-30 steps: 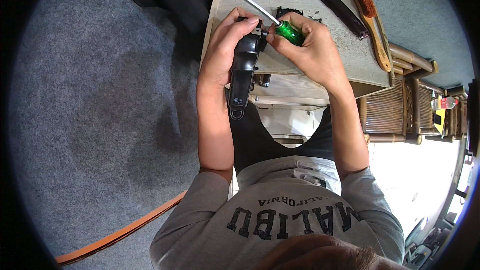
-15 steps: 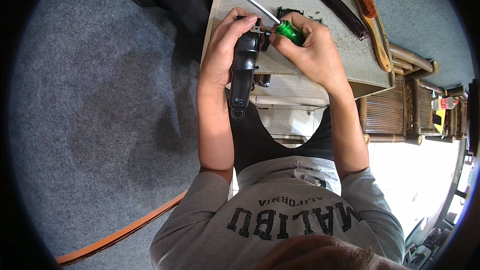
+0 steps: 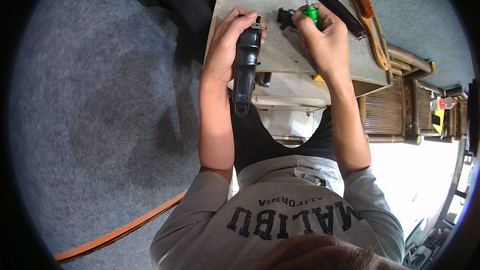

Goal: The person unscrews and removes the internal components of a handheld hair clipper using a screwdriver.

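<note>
The clipper (image 3: pixel 246 52), black and glossy, was held above the left side of the desk (image 3: pixel 277 61), its looped tail jutting past the near edge. The fingers of the left hand (image 3: pixel 225 45) were wrapped around its upper body, thumb near the top. It looked stiff and moderately weighty, the smooth shell likely slippery and the top end perhaps fragile; the narrowed waist seemed the surest hold.

Farther in, the right hand (image 3: pixel 331 40) gripped the green handle of a screwdriver (image 3: pixel 311 15), its shaft pointing toward the far edge. Whether those fingers also pinched the black part (image 3: pixel 285 16) beside them could not be told.

Toward the right edge lay a dark case (image 3: pixel 341 15) and, along that edge, a brush (image 3: pixel 367 12). The count: one clipper, one screwdriver, one case, one brush, one bottle (image 3: pixel 444 103) beyond the right edge; small dark bits (image 3: pixel 292 32) were too jumbled to number.
</note>
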The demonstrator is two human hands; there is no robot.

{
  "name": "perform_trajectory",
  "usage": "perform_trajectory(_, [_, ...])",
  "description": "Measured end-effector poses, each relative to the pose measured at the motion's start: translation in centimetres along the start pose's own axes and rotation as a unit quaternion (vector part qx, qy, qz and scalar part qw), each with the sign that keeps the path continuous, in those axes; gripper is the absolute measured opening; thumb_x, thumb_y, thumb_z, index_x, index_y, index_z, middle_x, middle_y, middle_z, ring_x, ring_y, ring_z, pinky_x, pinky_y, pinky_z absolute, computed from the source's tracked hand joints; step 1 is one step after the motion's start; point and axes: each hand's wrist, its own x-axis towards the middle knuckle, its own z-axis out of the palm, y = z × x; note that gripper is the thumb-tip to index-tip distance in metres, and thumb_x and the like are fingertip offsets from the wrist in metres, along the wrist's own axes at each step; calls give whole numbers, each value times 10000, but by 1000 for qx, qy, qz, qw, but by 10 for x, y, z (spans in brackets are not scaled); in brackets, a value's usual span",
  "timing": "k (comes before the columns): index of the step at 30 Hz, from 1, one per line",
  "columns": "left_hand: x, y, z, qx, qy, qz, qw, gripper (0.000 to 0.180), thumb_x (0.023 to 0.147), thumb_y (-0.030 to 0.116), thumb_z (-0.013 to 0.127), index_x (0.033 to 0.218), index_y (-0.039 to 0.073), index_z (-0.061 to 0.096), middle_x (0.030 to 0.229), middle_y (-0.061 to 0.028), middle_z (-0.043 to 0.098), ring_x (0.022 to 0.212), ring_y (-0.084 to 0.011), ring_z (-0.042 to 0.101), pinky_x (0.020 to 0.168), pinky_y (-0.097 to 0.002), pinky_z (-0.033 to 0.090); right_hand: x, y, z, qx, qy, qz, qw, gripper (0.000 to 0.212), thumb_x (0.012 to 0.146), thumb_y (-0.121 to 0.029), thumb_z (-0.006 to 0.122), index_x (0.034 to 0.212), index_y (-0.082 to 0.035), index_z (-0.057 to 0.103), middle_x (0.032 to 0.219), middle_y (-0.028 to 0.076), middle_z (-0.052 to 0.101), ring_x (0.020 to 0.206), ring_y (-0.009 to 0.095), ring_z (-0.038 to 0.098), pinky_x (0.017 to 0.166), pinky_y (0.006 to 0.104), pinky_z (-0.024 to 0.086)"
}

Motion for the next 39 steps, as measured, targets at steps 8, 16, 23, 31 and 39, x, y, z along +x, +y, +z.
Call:
perform_trajectory(8, [3, 0, -4, 10, -30, -1, 1000, 244, 1035, 306, 692, 1032, 64, 663, 939, -68, 717, 816, -132, 697, 716, -275, 558, 7, -15, -43, -103, 48, -14, 993, 318, 954, -288, 743, 1036, 17, 784, 786, 4, 682, 724, 83, 587, 684, 300, 492])
perform_trajectory(16, [0, 1, -3, 5, -35, -2, 999, 242, 1029, 303, 696, 1028, 63, 660, 927, -69, 708, 825, -140, 696, 738, -283, 565, 6, -18, -67, -247, 1, 35, 968, 406, 922, -317, 721, 1062, 60, 773, 768, 91, 707, 733, 136, 650, 721, 320, 534])
perform_trajectory(23, [0, 0, -5, -1, -29, -5, 1000, 243, 1033, 304, 691, 1019, 63, 656, 930, -86, 715, 826, -147, 693, 753, -288, 563, -3, -12, -35, -299, -40, -35, 953, 391, 883, -301, 741, 1046, 53, 765, 785, 231, 732, 772, 314, 757, 780, 429, 581])
perform_trajectory(31, [1, 3, -4, -26, -56, -22, 998, 222, 1055, 291, 652, 994, 77, 636, 901, -101, 720, 799, -147, 658, 738, -276, 530, 1, -16, -22, -391, -60, -40, 918, 391, 893, -341, 783, 1049, 17, 784, 788, 237, 748, 823, 369, 791, 777, 462, 592])
perform_trajectory(39, [0, 1, -6, 19, -58, 5, 998, 243, 1090, 341, 620, 1064, 101, 649, 929, -73, 725, 845, -107, 651, 729, -249, 521, -18, -9, 0, -153, -45, -118, 980, 308, 934, -302, 853, 1102, -56, 775, 710, 131, 731, 672, 268, 758, 660, 379, 563])
